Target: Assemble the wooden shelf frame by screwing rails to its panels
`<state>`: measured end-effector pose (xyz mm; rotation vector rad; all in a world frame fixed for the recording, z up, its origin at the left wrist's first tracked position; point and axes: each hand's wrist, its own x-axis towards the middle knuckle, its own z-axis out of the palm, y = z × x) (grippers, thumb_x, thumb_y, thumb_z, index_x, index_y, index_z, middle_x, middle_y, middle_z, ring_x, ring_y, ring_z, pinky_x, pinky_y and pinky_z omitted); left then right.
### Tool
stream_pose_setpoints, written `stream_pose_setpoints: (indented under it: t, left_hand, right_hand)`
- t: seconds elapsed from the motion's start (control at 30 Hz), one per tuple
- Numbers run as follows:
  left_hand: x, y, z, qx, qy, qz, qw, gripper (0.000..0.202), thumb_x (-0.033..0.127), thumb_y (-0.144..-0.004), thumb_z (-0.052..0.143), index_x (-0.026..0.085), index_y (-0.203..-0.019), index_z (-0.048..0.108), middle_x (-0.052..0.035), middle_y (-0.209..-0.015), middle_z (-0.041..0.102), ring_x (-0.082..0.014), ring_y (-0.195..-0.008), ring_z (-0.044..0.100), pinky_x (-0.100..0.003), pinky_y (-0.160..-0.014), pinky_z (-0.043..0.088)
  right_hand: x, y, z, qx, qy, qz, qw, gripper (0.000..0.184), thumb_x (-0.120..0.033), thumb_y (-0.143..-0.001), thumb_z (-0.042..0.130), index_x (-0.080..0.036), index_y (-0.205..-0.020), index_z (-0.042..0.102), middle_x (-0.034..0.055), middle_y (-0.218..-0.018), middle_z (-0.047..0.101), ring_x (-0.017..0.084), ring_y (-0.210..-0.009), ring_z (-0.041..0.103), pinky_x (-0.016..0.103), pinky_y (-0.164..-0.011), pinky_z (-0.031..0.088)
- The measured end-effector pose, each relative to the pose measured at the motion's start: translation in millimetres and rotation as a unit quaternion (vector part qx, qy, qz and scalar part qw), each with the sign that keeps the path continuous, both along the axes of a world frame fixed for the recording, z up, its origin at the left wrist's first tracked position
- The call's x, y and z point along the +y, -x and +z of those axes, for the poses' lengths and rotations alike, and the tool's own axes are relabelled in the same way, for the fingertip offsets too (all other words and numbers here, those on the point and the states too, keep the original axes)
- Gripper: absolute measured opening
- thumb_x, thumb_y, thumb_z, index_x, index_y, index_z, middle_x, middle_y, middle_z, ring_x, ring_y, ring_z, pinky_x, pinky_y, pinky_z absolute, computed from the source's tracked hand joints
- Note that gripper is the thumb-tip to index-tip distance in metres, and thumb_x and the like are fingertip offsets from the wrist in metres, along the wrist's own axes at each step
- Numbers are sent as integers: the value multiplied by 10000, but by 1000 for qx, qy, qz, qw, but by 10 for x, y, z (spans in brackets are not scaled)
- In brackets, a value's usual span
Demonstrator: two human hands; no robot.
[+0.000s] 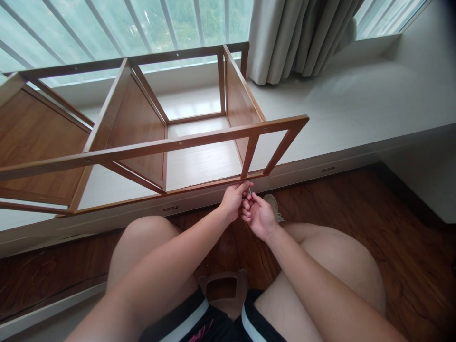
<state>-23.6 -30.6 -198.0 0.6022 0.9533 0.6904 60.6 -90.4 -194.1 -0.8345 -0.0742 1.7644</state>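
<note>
My left hand and my right hand meet in front of the window ledge, above the floor between my knees. Both are closed, with the fingertips pinched around a small thin metal piece. It looks like a screw or pin, too small to tell which. Just beyond my hands, a brown wooden shelf frame lies on its side on the ledge. Its shelf boards stand upright, among them the middle board and the right board. Small holes or fittings dot its front rail.
The pale ledge has drawer fronts with handles below it. Grey curtains hang behind the frame's right end, beside the barred window. Underneath me are a plastic stool and the dark wooden floor.
</note>
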Motion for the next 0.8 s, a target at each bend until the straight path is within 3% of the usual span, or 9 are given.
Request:
stream_pose_setpoints:
  t: [0.2, 0.4, 0.57, 0.6, 0.63, 0.73, 0.8]
  left_hand:
    - [7, -19, -50, -25, -30, 5, 999, 373, 433, -748, 696, 135, -968, 668, 53, -613, 465, -45, -354, 390, -210, -354, 288]
    - [54, -37, -91, -34, -38, 21, 998, 309, 395, -744, 702, 124, -890, 695, 17, -637, 479, -77, -545, 491, -198, -462, 340]
    - [58, -37, -101, -61, -27, 17, 998, 293, 390, -751, 695, 131, -887, 696, 8, -665, 502, -85, -588, 510, -198, -480, 347]
    - [56, -37, -103, -65, -26, 17, 997, 296, 393, -752, 696, 131, -892, 695, 7, -667, 505, -86, -594, 516, -198, -484, 352]
    - [54, -37, -105, -67, -25, 18, 997, 302, 397, -751, 698, 132, -896, 694, 8, -664, 506, -86, -594, 519, -197, -487, 355]
    - [41, -36, -100, -48, -25, 34, 998, 319, 403, -737, 718, 126, -893, 691, 18, -636, 496, -75, -564, 511, -190, -487, 362]
    - [29, -31, -84, -28, -18, 39, 999, 329, 407, -733, 722, 122, -893, 684, 27, -607, 491, -64, -508, 494, -189, -469, 359]
  right_hand:
    - [-16, 51, -47, -204, -22, -79, 975, 291, -479, -844, 556, -219, -772, 447, -52, -567, 491, 80, -395, 351, 188, -339, 253]
    - [-32, 22, -100, -461, -76, -100, 878, 304, -508, -896, 503, -216, -812, 505, -57, -556, 483, 81, -421, 368, 192, -372, 261]
    - [-52, 10, -62, -570, -92, -104, 810, 290, -477, -913, 485, -212, -814, 546, -32, -588, 511, 106, -530, 449, 210, -478, 319]
    - [-49, 12, -57, -566, -91, -107, 813, 283, -472, -906, 495, -212, -807, 548, -30, -592, 511, 107, -537, 448, 211, -482, 315]
    - [-42, 14, -54, -535, -84, -108, 834, 273, -467, -895, 511, -213, -801, 546, -33, -590, 504, 105, -526, 431, 211, -474, 300]
    - [-6, 8, -53, -338, -35, -75, 937, 244, -450, -862, 516, -218, -787, 510, -52, -558, 441, 99, -452, 334, 215, -413, 239]
    - [16, -8, -45, -237, -14, -35, 971, 221, -423, -843, 495, -215, -767, 482, -56, -543, 393, 103, -434, 306, 218, -395, 239]
